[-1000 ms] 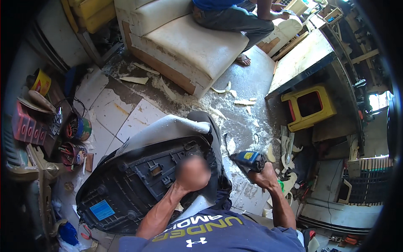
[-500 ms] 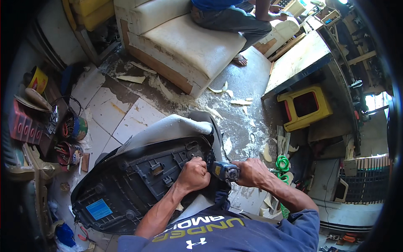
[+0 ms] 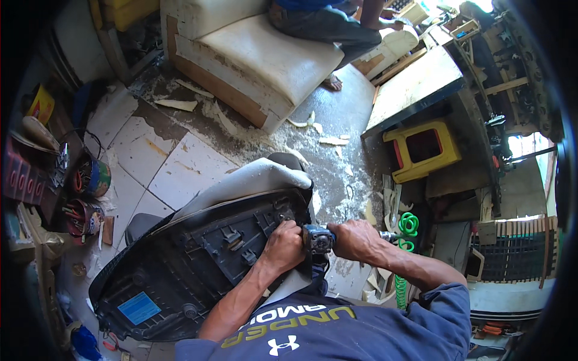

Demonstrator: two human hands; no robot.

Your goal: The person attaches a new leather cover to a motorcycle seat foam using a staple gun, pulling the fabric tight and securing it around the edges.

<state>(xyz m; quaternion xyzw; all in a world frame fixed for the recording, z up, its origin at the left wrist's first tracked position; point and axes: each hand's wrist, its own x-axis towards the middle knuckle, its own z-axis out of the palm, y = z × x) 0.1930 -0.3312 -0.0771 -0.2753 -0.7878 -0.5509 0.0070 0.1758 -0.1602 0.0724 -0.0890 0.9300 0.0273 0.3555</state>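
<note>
Right hand (image 3: 356,238) closed round stapler (image 3: 317,239), nose pointing left at seat (image 3: 198,265) rim; left hand (image 3: 283,245) fingers curled, pressing cover there.

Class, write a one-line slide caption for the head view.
Left hand steadies an upturned black seat base while the right hand presses a blue handheld tool against its edge.

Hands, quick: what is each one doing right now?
Left hand: closed, pressing on the edge of the upturned black seat base.
Right hand: closed around the blue air tool, held against the seat edge.
</note>
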